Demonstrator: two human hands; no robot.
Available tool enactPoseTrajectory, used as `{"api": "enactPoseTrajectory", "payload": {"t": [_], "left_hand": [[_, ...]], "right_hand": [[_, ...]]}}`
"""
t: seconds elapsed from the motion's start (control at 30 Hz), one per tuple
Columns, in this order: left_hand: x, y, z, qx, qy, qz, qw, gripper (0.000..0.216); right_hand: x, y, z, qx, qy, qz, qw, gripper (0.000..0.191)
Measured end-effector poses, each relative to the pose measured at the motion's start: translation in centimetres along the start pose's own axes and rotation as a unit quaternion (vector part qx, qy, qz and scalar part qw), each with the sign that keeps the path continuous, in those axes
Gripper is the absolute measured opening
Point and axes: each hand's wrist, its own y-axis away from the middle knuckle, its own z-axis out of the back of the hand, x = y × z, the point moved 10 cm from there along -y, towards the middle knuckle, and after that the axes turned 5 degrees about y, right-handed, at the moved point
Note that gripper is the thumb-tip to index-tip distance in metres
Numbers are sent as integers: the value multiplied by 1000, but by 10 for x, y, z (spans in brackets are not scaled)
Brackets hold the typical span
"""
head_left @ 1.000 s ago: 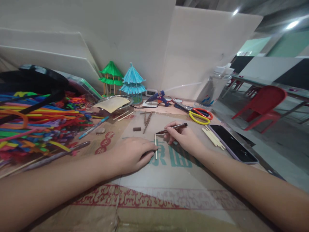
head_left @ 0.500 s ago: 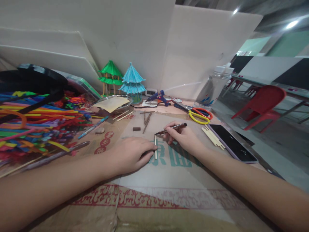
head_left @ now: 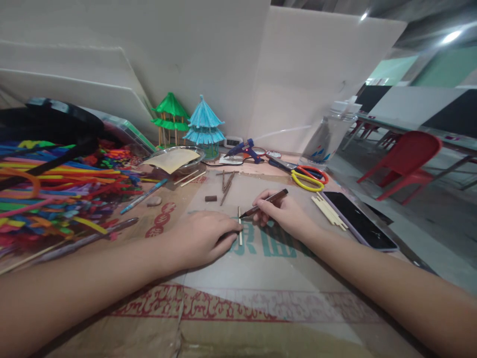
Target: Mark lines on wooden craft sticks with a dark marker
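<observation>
My left hand (head_left: 203, 238) lies palm down, its fingertips pinning the stick (head_left: 241, 238) to the cardboard (head_left: 261, 278). The stick's long axis runs straight away from me. Just right of it, my right hand (head_left: 285, 214) grips a pen (head_left: 266, 202), tip touching the stick's far half.

A craft workshop: heaped pipe cleaners (head_left: 55, 184), a glue gun (head_left: 244, 148), scissors (head_left: 307, 178) and model pavilions (head_left: 188, 124).

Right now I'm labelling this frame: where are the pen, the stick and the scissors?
pen (head_left: 278, 196), head view, upper barrel.
stick (head_left: 240, 238), head view, lower half.
scissors (head_left: 303, 181), head view, yellow handle.
</observation>
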Motion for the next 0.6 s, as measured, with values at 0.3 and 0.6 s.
{"api": "enactPoseTrajectory", "payload": {"t": [0.3, 0.6], "left_hand": [[1, 0, 0, -3, 0, 0, 1000, 27], [0, 0, -1, 0, -1, 1, 1000, 27]], "right_hand": [[-2, -3, 7, -30, 11, 15, 999, 22], [1, -2, 4, -19, 12, 0, 1000, 18]]}}
